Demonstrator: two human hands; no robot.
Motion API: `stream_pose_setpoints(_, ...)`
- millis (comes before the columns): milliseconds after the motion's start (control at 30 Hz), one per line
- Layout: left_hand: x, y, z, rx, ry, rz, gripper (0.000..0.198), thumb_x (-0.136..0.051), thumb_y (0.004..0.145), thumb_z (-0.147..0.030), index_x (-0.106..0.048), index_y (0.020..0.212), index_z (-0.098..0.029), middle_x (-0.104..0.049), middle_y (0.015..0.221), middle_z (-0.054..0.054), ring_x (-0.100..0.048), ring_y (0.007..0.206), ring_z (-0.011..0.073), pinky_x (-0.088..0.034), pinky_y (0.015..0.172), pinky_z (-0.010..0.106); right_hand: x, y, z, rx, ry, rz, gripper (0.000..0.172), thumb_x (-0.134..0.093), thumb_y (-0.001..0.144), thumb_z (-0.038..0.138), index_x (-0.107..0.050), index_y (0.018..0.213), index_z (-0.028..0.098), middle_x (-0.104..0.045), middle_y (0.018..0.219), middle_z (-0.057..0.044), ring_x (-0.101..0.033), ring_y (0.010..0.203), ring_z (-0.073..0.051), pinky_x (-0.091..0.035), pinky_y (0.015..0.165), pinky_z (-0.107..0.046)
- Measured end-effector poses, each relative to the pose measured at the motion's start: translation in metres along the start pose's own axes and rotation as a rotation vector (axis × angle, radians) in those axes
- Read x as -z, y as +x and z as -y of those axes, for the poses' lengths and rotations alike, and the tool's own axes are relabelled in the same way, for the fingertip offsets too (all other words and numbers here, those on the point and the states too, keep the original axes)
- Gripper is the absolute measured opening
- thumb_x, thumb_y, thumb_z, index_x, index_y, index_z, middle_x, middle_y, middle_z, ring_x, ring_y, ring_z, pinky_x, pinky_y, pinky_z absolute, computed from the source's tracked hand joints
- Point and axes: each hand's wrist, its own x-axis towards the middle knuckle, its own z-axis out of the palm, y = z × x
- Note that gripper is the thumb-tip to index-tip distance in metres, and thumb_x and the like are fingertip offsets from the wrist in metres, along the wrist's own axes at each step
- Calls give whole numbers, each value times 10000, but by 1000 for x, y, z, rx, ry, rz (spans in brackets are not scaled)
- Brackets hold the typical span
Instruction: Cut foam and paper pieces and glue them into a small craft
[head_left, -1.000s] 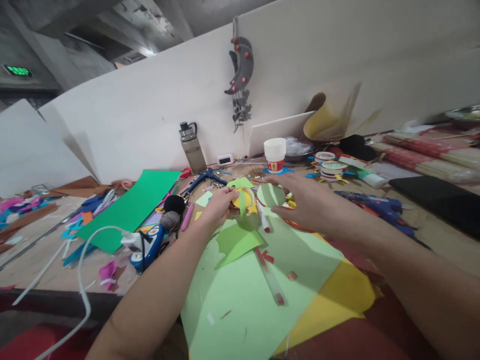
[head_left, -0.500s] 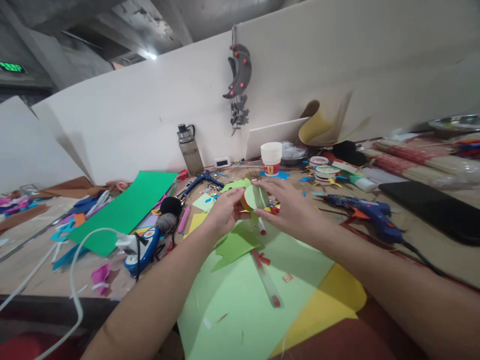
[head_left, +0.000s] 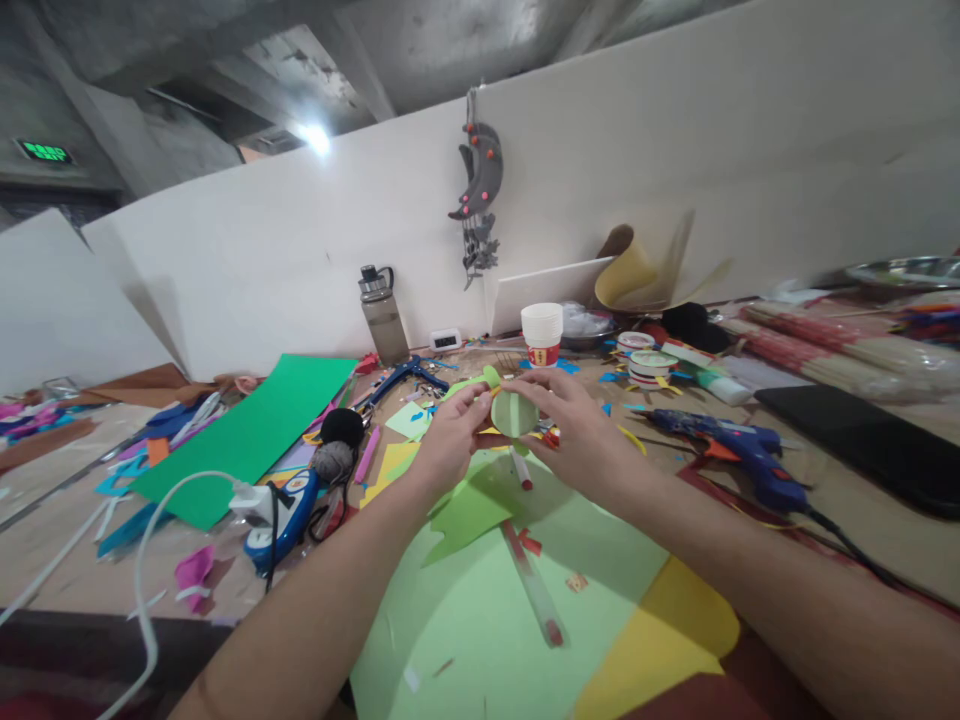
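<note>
Between my two hands is a short paper cup piece (head_left: 515, 414), its round pale-green face turned toward me. Fingers of my left hand (head_left: 455, 430) close on its left edge. My right hand (head_left: 571, 425) curves around the right side, fingertips at the top and thumb low down. Torn bright green paper (head_left: 474, 510) lies below the hands on a large pale green sheet (head_left: 450, 620). A clear glue stick (head_left: 534, 590) with a reddish end rests there too, near a small white and red tube (head_left: 520, 468).
A blue hot glue gun (head_left: 739, 445) and a black phone-like slab (head_left: 862, 450) lie at right. Behind stand stacked paper cups (head_left: 541, 330) and a water bottle (head_left: 384, 320). At left are a green sheet (head_left: 255, 435) and a blue power strip (head_left: 281, 530) with a white cable.
The cup piece has turned so its round face points more squarely toward me. My right hand's fingers have shifted around its edge. The camera view has tilted slightly upward.
</note>
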Motion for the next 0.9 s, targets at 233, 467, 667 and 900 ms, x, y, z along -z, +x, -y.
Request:
stream_pose_setpoints(233, 0, -1, 3, -135, 43, 17, 411, -739, 761, -450, -629, 1007, -140, -712, 909, 59, -689, 812, 180, -604, 760, 362, -4, 0, 0, -11, 0, -125, 568, -604, 746, 33, -488, 1265, 233, -516, 1256, -128, -516, 1180, -287, -519, 962, -493)
stream_pose_setpoints(467, -1, -4, 6, -202, 110, 22, 487, -690, 803, -469, -631, 1178, -163, -694, 1109, 94, -678, 947, 227, -590, 827, 396, -4, -2, 3, -37, -15, -162, 532, -592, 775, 71, -486, 1265, 250, -481, 1216, -123, -524, 1133, -283, -548, 902, -464)
stream_pose_setpoints(667, -2, -6, 5, -241, 91, 22, 463, -692, 808, -441, -640, 1177, -166, -696, 1133, 103, -672, 981, 230, -574, 857, 382, -2, -1, 6, 1, -34, -180, 546, -591, 792, 61, -463, 1280, 268, -484, 1226, -113, -514, 1150, -277, -535, 912, -468)
stream_pose_setpoints(900, -7, -12, 0, -271, 100, 30, 422, -690, 814, -420, -664, 1168, -192, -693, 1161, 85, -670, 998, 218, -550, 901, 365, 1, 2, 9, 100, -126, -270, 540, -578, 795, 19, -476, 1243, 303, -515, 1204, -99, -524, 1097, -277, -518, 876, -474)
